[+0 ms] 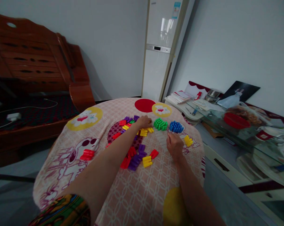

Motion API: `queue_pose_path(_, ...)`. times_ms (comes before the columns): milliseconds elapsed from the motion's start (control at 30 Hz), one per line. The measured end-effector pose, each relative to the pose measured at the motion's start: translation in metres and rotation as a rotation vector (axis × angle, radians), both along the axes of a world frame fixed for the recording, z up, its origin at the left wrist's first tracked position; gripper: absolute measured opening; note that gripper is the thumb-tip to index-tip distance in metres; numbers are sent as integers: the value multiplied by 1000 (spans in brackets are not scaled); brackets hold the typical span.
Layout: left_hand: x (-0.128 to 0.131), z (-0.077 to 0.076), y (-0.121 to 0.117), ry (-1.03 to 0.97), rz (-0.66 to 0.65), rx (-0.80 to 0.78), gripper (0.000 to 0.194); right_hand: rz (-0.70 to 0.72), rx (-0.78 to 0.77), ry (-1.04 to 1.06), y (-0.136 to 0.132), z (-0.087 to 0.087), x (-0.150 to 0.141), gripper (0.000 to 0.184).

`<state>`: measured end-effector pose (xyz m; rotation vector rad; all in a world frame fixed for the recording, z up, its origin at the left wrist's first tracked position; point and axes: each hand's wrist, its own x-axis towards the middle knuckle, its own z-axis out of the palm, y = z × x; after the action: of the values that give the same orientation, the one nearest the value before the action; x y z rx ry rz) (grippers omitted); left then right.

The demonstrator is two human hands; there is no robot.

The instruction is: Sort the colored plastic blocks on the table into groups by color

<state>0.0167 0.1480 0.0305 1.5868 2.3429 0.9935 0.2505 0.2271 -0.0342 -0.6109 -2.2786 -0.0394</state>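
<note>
Red pieces (pixel 87 154) lie at left on counter (pixel 134 194). Left hand (pixel 144 121) bunched, just beside yellow pieces (pixel 143 133); cannot tell whether clamped on any. Green pieces (pixel 160 124) next. Right hand (pixel 174 142) curled, contents hidden; blue pieces (pixel 176 126) just beyond. Yellow cluster (pixel 188 141) rightmost.

Bunched green pieces (pixel 160 124) lie near blue pieces (pixel 176 127)

To my left: brown wooden bench (pixel 33 59), dark seat covering (pixel 45 110), on it a white block (pixel 14 117) and white cable (pixel 31 107). Ahead of me: tall white appliance (pixel 157 72), small display (pixel 157 48), blue-and-white label (pixel 176 10) high up. My right: glass shelf (pixel 212 122), red bowl (pixel 237 121), clear bag (pixel 252 111), dark photograph (pixel 246 89) behind; stacked papers (pixel 179 97) farther off.
</note>
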Motion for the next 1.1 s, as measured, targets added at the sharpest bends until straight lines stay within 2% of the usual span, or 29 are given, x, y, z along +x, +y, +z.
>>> queue_pose_path(100,11,-9,-22,143,-77,-200,28,-6,-43,-34,-3,2,0,27)
queue_pose_path(167,18,-13,-41,215,-138,-272,27,-8,-64,-60,-5,4,-1,26)
queue_pose_path(267,25,-16,-65,156,-169,-240,33,13,-85,-77,-8,5,-3,24)
queue_pose_path(367,25,-17,-77,74,-141,-167,39,73,-102,-42,-13,6,-6,25)
queue_pose_path(533,29,-20,-78,37,-82,55,40,266,-200,97,-26,9,-15,29)
queue_pose_path(633,43,-18,-75,43,-110,121,40,378,-383,186,-33,14,-21,30)
queue_pose_path(733,63,-16,-71,78,-150,161,31,456,-621,234,-38,17,-25,31)
queue_pose_path(833,76,-17,-68,60,-153,168,25,480,-869,261,-38,15,-27,32)
queue_pose_path(967,77,-19,-67,-114,-168,123,32,455,-1127,293,-33,8,-26,35)
queue_pose_path(1033,75,-19,-67,-184,-185,106,31,430,-1165,300,-30,7,-26,34)
queue_pose_path(1100,73,-18,-68,-219,-169,95,28,400,-1108,296,-30,8,-25,30)
